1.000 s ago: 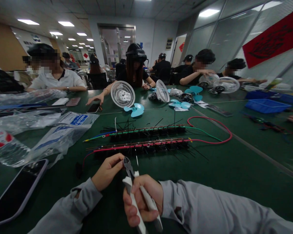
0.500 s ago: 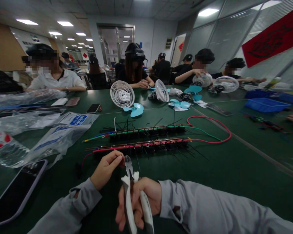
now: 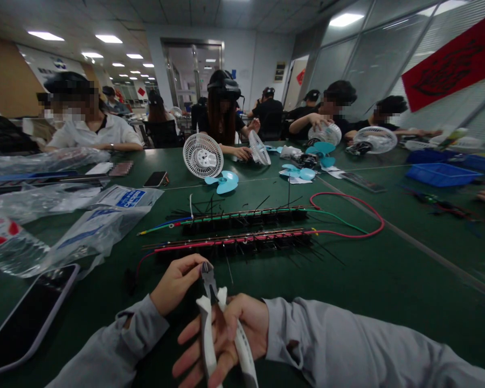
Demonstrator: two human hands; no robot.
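Observation:
My right hand [image 3: 242, 328] holds diagonal cutters [image 3: 208, 280] with white handles. The handles are spread and my fingers are partly extended around them. The cutter's jaws touch or nearly touch the fingertips of my left hand [image 3: 175, 283]. That hand is pinched closed, and what lies between its fingertips is hidden or too small to make out. Just beyond both hands lies a long black strip with a red wire [image 3: 234, 240] along it and thin black cable-tie tails sticking out. Behind it is a second such strip with a green wire [image 3: 246, 213].
On the left are a phone [image 3: 32, 323], a water bottle [image 3: 10, 245] and clear plastic bags [image 3: 92, 221]. Farther back stand a white fan grille [image 3: 203, 156] and blue fan blades [image 3: 226, 182]. Blue trays [image 3: 442, 174] are on the right. Several people sit across the table.
My right hand's fingers have spread, opening the handles wider, and the cutter's jaws have shifted slightly left onto my left fingertips. Across the table, a person's hand has moved a fan grille.

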